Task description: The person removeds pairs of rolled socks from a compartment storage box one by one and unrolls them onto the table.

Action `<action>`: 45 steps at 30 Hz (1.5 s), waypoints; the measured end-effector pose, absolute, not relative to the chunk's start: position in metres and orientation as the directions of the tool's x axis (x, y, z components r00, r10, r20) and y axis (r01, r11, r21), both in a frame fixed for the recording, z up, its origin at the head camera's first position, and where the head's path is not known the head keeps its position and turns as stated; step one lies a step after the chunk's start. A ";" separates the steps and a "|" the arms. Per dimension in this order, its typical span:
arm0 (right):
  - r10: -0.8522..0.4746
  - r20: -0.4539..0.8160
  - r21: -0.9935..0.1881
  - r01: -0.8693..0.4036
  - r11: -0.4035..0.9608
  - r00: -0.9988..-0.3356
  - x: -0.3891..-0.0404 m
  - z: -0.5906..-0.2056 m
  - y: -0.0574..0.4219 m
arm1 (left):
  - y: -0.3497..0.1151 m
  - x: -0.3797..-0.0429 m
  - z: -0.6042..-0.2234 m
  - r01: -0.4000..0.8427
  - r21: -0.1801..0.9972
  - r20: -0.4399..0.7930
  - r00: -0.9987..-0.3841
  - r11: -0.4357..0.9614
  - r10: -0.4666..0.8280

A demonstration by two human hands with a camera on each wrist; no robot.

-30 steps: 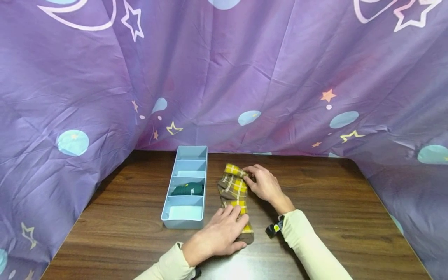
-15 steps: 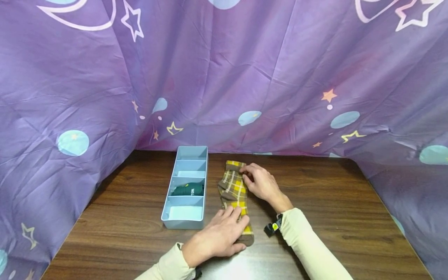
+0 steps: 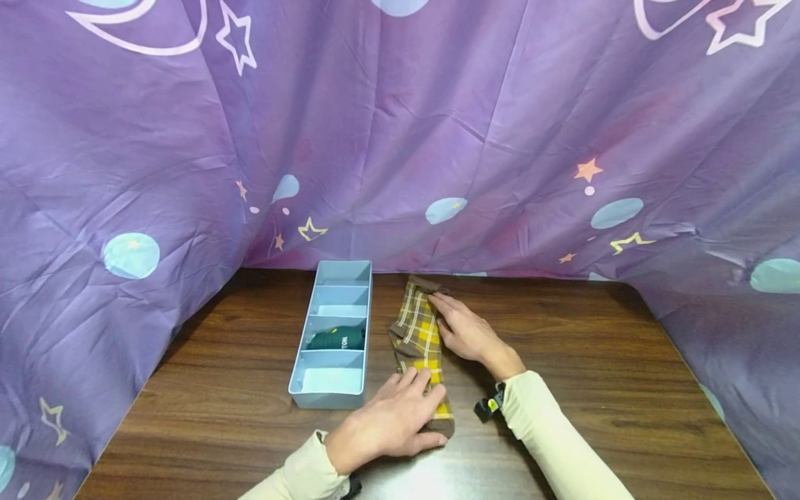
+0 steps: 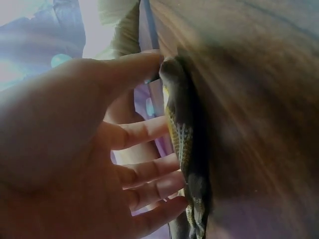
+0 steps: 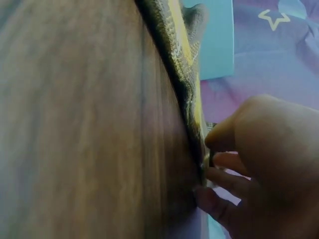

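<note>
A yellow and brown plaid sock (image 3: 415,326) lies lengthwise on the wooden table, its cuff towards the back. My left hand (image 3: 394,417) rests over the near end, and its relaxed fingers touch the cloth; the left wrist view shows the thumb (image 4: 134,67) at the sock's end and the other fingers spread along it. At the cuff, the outstretched fingers of my right hand (image 3: 471,333) lie on the right edge. In the right wrist view those fingers (image 5: 227,181) reach the sock's edge, with part of the cuff hidden behind them.
Left of the sock stands a long light-blue box (image 3: 367,333) split into several compartments. A dark green rolled cloth item (image 3: 337,338) with white lettering sits in one of them. A purple patterned curtain (image 3: 400,139) hangs around the table (image 3: 562,333).
The sock's folded cuff has been turned out flat towards the back, so the sock reaches farther. My right fingers have straightened and moved slightly back; the left hand has stayed almost still.
</note>
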State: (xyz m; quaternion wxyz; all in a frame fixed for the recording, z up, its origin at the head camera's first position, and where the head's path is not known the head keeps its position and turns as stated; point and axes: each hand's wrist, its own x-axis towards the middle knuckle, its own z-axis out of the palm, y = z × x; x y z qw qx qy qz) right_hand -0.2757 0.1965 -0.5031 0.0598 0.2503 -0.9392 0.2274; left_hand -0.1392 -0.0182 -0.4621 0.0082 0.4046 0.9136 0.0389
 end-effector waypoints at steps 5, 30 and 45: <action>-0.487 0.304 -0.422 -0.574 0.701 -0.819 -0.276 -0.513 0.207 | -0.010 -0.143 -0.462 0.678 0.114 0.092 -0.735 0.726 0.672; -0.554 0.000 -0.393 -0.509 0.766 -0.833 -0.244 -0.495 0.215 | 0.006 -0.174 -0.484 0.350 0.297 -0.003 -0.930 0.888 0.367; -0.501 -0.056 -0.366 -0.449 0.815 -0.864 -0.245 -0.487 0.232 | 0.001 -0.174 -0.481 0.334 0.269 -0.008 -0.937 0.903 0.349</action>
